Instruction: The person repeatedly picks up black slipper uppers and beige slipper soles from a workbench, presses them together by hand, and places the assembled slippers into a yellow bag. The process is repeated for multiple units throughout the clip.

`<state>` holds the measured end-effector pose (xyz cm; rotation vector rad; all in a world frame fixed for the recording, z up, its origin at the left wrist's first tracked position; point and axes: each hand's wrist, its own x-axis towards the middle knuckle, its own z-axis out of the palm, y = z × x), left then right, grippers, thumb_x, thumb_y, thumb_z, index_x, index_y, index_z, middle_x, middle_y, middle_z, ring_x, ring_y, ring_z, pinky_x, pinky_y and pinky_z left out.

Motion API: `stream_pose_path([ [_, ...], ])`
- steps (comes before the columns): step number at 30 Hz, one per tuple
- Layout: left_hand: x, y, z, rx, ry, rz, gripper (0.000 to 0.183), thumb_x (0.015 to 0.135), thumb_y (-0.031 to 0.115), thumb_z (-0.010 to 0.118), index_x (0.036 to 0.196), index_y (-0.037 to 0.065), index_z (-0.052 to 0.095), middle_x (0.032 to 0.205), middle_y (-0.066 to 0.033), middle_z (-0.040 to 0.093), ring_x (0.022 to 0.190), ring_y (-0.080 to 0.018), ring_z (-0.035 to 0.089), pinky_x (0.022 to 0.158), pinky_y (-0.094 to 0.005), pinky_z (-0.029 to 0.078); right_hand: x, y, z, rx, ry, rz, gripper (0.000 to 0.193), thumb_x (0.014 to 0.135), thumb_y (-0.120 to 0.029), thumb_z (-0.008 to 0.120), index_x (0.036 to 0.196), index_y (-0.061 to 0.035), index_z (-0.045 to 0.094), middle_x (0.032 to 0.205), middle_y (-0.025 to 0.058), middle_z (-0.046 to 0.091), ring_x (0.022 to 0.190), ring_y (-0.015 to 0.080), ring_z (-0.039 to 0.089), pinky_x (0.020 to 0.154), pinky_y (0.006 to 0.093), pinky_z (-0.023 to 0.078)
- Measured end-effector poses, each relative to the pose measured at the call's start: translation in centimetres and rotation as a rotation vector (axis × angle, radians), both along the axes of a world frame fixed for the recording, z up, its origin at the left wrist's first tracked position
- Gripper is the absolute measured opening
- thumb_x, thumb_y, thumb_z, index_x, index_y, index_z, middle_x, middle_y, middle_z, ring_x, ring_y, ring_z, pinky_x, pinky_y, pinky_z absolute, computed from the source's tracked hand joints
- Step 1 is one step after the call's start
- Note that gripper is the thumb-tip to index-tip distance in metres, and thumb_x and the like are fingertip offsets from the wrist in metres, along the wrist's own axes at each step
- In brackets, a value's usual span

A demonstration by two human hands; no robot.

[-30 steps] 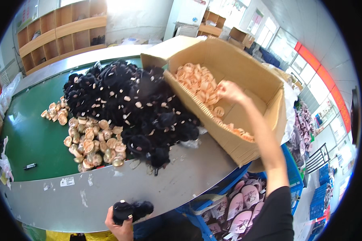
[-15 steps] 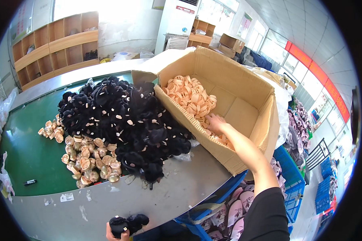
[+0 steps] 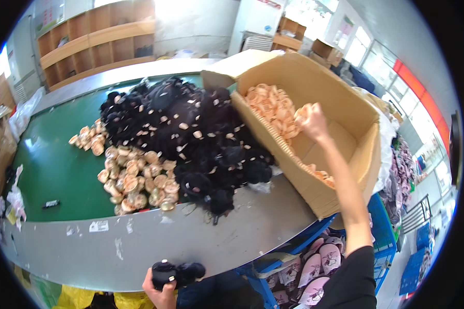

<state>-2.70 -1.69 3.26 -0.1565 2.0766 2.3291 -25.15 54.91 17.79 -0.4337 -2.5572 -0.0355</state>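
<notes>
Near the table's front edge, my left hand (image 3: 160,293) is closed on a black plush piece (image 3: 176,273) with a small pale tab on it. My right hand (image 3: 314,126) reaches into a large cardboard box (image 3: 273,149), its fingers closed on a peach-coloured plastic piece (image 3: 302,110) just above the others. A heap of similar curved peach plastic pieces (image 3: 269,103) fills the box's left side. Left of the box lies a big pile of black plush pieces (image 3: 175,123) with small pale tabs. Gold and peach cup-shaped parts (image 3: 134,175) lie in front of that pile.
The table has a green top (image 3: 51,170) and a grey metal border (image 3: 191,242). A black marker (image 3: 51,204) lies at left. Blue crates (image 3: 379,232) and pink printed slippers (image 3: 314,268) stand below on the right. Wooden shelves (image 3: 98,41) line the back wall.
My right hand has lifted off the peach heap, closing on a piece. My left hand keeps hold of the black plush piece. The whole view has shifted.
</notes>
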Motion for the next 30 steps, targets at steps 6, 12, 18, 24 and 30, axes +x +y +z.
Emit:
stream_pose_path([
  [6,-1.1,-0.7,0.5,0.070,-0.155,-0.142,0.046,0.070,0.012,0.062,0.110,-0.007,0.071,0.095,-0.0060,0.071,0.089,-0.0120,0.063,0.085,-0.0259,0.051,9.2,-23.4,0.9,-0.230,-0.055,0.985,0.045,0.075,-0.010,0.076,0.118,-0.0049,0.063,0.109,0.0159,0.063,0.102,0.0315,0.066,0.088,0.0428,0.056],
  [12,0.4,-1.5,0.5,0.209,-0.242,-0.349,0.042,0.078,0.020,0.069,0.111,-0.006,0.070,0.096,-0.0024,0.070,0.088,-0.0093,0.062,0.083,-0.0251,0.050,15.7,-34.9,-7.6,-0.455,-0.447,1.476,0.067,0.079,-0.010,0.078,0.140,-0.0031,0.051,0.119,0.0132,0.062,0.109,0.0292,0.063,0.097,0.0398,0.051],
  [18,1.1,-4.1,1.2,0.230,-0.328,-0.384,0.041,0.080,0.022,0.071,0.111,-0.005,0.069,0.095,-0.0012,0.070,0.088,-0.0079,0.060,0.081,-0.0251,0.049,15.8,-37.3,-9.4,-0.784,-0.502,1.571,0.076,0.082,-0.021,0.084,0.145,-0.0029,0.047,0.124,0.0157,0.062,0.109,0.0325,0.064,0.089,0.0415,0.056],
  [24,1.0,-5.3,0.3,0.164,-0.411,-0.514,0.031,0.080,0.013,0.067,0.107,-0.003,0.070,0.092,-0.0007,0.070,0.085,-0.0066,0.059,0.078,-0.0247,0.049,16.0,-38.7,-10.4,-0.820,-0.463,1.623,0.076,0.077,-0.024,0.089,0.141,-0.0023,0.054,0.121,0.0144,0.064,0.105,0.0304,0.065,0.086,0.0400,0.058],
  [30,1.6,-4.6,-1.0,0.299,-0.349,-0.545,0.031,0.080,0.014,0.068,0.106,-0.002,0.070,0.092,0.0002,0.070,0.086,-0.0058,0.059,0.079,-0.0245,0.049,17.2,-38.8,-11.3,-1.002,-0.494,1.561,0.071,0.076,-0.025,0.091,0.136,-0.0036,0.060,0.123,0.0131,0.062,0.105,0.0274,0.066,0.084,0.0366,0.059],
])
